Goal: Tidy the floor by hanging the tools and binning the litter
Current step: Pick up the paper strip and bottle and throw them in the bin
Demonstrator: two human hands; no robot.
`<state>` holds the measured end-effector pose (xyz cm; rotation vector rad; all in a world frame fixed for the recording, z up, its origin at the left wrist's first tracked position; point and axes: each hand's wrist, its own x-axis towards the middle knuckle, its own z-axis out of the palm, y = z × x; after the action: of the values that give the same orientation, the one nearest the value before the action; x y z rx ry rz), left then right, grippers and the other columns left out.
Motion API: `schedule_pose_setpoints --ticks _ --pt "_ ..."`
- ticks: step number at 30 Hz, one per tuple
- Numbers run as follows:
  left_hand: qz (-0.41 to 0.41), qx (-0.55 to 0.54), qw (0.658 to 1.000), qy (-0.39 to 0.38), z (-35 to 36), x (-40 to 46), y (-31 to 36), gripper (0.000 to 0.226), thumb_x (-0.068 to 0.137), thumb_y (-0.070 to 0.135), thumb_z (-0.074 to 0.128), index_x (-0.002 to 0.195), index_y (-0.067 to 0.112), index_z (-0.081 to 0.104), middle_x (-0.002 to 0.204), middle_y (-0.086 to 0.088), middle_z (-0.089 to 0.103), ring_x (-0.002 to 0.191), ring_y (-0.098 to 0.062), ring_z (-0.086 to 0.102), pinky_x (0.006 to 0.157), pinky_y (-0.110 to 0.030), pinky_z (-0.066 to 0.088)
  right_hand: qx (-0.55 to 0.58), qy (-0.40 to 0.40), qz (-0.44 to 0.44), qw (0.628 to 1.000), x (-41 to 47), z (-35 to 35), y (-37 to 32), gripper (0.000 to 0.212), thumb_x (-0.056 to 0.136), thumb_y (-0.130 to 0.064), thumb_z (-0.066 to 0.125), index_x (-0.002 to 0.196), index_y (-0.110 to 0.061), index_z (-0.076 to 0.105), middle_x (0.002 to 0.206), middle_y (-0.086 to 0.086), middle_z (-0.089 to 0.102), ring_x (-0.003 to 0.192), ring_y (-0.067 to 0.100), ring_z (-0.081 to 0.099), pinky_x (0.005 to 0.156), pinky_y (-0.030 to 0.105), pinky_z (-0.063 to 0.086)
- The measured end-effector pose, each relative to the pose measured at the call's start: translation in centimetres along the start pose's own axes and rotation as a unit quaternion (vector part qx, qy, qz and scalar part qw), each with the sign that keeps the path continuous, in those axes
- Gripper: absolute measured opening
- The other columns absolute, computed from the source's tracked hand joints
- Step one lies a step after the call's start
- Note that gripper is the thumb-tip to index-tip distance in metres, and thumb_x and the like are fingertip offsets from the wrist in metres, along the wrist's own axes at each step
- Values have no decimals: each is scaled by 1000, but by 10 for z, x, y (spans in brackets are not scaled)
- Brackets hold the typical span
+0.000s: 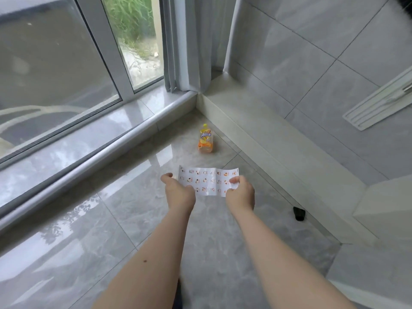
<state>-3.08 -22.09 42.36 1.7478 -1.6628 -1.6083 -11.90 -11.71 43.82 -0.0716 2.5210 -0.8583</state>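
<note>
Two hands: right hand (pixel 240 192) fingers pinch sticker sheet (pixel 207 180); left hand (pixel 178 192) fingers loose; bottle (pixel 206 140) holds orange liquid.

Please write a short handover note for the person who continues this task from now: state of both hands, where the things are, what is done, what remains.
Right hand: its grip pinches the right end of the sticker sheet, held above the floor.
Left hand: at the sheet's left edge; contact unclear.
Orange drink bottle: upright on the floor near the corner.
Small black object: on the floor by the wall ledge.
Done: sheet picked up.
Left: bin sheet and bottle; check the black object. No bin or hooks in view.
</note>
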Motion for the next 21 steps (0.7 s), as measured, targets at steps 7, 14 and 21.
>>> schedule_pose_setpoints --ticks 7,14,21 --pt "-60 -42 997 -10 35 111 54 54 83 1 63 130 8 37 108 -7 55 93 -25 59 75 -34 51 17 6 32 999 98 39 -61 33 81 4 49 108 -10 60 120 8 60 105 28 58 75 27 43" --pt "-81 -56 995 24 77 186 75 49 77 4 68 121 4 48 121 -12 59 104 -27 61 84 -34 52 44 -12 60 997 177 70 -99 32 81 5 52 108 -9 59 122 11 58 107 28 61 71 22 41" --pt "-114 -59 991 31 134 250 96 50 75 -5 66 121 7 47 117 -10 60 91 -21 59 79 -31 51 33 -36 86 995 264 75 -108 26 82 6 53 104 -9 50 117 12 59 95 28 60 65 24 40"
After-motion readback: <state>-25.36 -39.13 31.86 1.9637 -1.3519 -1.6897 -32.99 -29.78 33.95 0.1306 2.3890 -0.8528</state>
